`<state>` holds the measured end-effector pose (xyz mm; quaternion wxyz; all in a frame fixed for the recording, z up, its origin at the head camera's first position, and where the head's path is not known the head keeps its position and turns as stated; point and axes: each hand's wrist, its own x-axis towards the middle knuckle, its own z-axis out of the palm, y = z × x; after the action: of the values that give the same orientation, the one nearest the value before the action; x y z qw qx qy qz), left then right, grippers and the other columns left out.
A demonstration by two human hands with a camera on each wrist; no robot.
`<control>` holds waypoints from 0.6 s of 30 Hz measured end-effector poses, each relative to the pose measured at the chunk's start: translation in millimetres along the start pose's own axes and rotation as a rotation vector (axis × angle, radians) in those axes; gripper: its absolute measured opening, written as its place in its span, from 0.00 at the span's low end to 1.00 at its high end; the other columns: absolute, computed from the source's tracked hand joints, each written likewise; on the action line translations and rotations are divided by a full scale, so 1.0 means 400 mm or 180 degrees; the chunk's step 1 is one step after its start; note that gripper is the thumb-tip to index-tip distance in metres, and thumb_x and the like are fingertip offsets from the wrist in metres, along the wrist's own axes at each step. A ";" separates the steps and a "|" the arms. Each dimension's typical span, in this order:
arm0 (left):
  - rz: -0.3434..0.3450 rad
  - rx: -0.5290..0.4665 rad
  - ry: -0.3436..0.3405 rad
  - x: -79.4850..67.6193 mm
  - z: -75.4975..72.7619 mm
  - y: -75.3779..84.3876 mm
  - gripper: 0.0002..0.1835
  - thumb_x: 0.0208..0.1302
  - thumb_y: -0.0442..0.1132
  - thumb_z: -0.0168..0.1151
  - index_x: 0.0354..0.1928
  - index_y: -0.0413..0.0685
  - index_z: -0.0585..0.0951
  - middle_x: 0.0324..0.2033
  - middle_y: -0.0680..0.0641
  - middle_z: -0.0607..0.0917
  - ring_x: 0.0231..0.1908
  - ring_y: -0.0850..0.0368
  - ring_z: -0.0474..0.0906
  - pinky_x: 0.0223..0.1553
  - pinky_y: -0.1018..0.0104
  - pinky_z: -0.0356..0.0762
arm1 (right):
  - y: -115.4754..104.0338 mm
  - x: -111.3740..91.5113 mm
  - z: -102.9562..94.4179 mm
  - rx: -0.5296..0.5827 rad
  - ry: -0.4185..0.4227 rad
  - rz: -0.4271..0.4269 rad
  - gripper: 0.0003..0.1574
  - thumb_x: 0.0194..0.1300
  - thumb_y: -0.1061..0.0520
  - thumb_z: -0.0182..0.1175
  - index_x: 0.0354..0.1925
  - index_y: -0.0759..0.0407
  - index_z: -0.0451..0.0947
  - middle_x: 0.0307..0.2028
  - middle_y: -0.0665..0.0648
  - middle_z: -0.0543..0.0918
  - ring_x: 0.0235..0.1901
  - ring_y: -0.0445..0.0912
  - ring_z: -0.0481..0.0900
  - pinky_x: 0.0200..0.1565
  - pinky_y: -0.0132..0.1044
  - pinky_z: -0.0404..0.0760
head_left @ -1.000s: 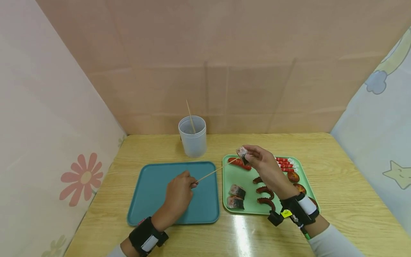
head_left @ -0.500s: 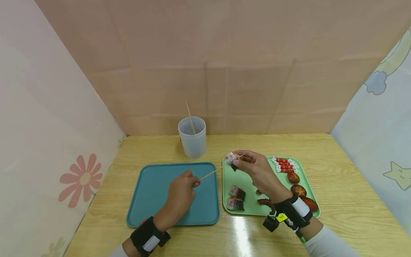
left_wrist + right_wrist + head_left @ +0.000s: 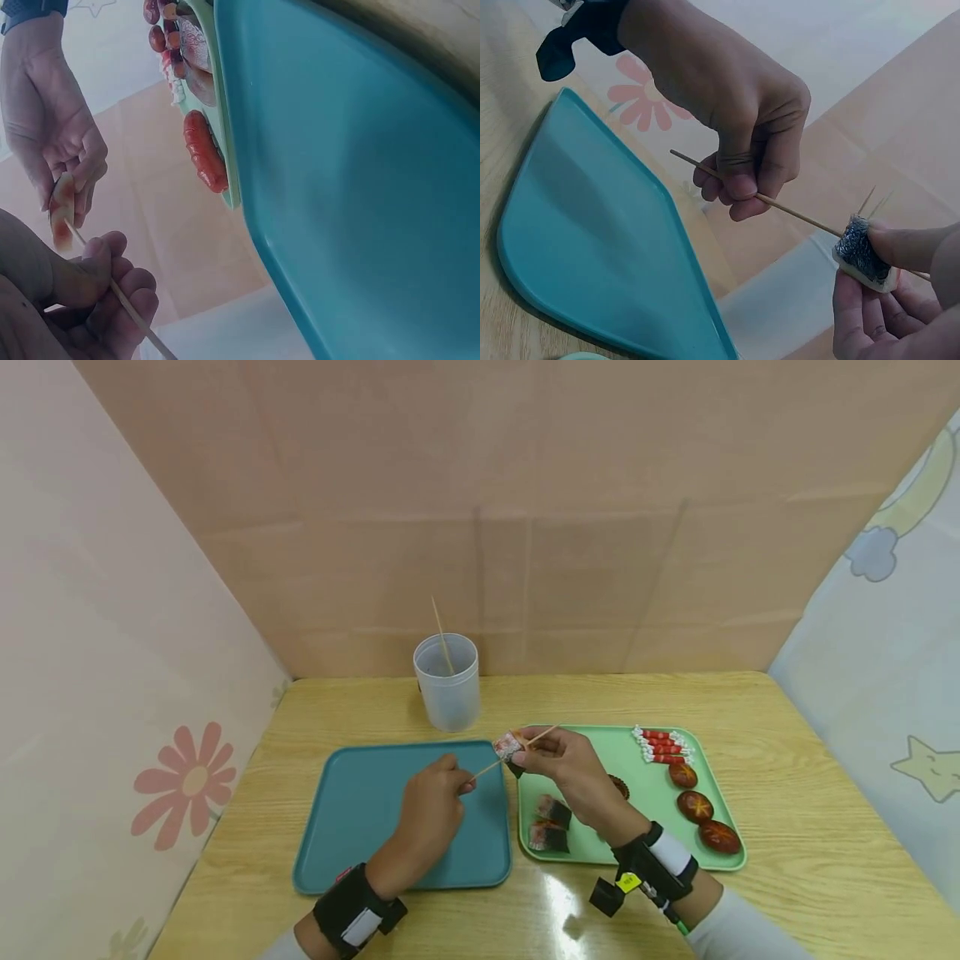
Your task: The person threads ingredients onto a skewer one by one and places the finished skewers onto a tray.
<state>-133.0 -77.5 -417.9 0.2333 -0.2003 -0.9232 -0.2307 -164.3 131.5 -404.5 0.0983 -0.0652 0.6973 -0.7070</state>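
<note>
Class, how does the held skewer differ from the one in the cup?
The held skewer runs through a food piece; the cup skewer looks bare where it shows. The left hand pinches the held skewer; the cup skewer leans steeply in the pale cup. Both are thin and straight.

Room to pass lay above the left side of the blue tray [image 3: 345, 810] and behind its left corner. A cup [image 3: 450, 702] with a protruding stick [image 3: 438, 622] stood behind its right half. The left hand [image 3: 431, 810], a skewer [image 3: 802, 216] and the right hand [image 3: 570, 772] barred its right edge; a green tray [image 3: 652, 810] sat just right of it.
</note>
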 end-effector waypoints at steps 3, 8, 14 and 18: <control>0.0007 -0.0017 -0.0038 0.001 0.000 0.001 0.05 0.48 0.28 0.71 0.26 0.45 0.90 0.20 0.53 0.74 0.21 0.59 0.77 0.19 0.70 0.72 | 0.005 -0.001 0.010 -0.0093 -0.0035 0.0026 0.29 0.57 0.55 0.68 0.53 0.70 0.75 0.54 0.62 0.79 0.48 0.46 0.82 0.51 0.44 0.80; 0.0014 -0.0006 -0.0061 0.005 -0.007 0.002 0.05 0.49 0.29 0.70 0.27 0.46 0.90 0.20 0.54 0.75 0.21 0.60 0.77 0.19 0.72 0.71 | 0.006 -0.004 0.022 -0.0112 -0.0077 0.0016 0.31 0.57 0.54 0.69 0.54 0.68 0.74 0.54 0.65 0.80 0.50 0.50 0.81 0.53 0.50 0.78; -0.0019 0.0041 -0.0075 0.005 -0.015 -0.010 0.07 0.48 0.26 0.70 0.27 0.46 0.90 0.21 0.54 0.76 0.23 0.61 0.79 0.20 0.73 0.72 | 0.015 -0.002 -0.013 -0.1023 -0.0312 -0.0194 0.26 0.61 0.52 0.65 0.54 0.65 0.76 0.54 0.61 0.80 0.53 0.52 0.79 0.51 0.44 0.79; -0.0124 0.0107 -0.0045 0.008 -0.021 -0.022 0.07 0.47 0.26 0.71 0.27 0.45 0.90 0.21 0.54 0.77 0.24 0.62 0.80 0.20 0.71 0.73 | 0.038 -0.001 -0.049 -0.2427 -0.0375 -0.0333 0.21 0.61 0.55 0.64 0.51 0.63 0.80 0.46 0.59 0.84 0.46 0.51 0.81 0.45 0.45 0.80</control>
<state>-136.9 -88.4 -412.6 0.2255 -0.1800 -0.9323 -0.2181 -167.8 150.4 -420.0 0.0707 -0.1730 0.8989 -0.3963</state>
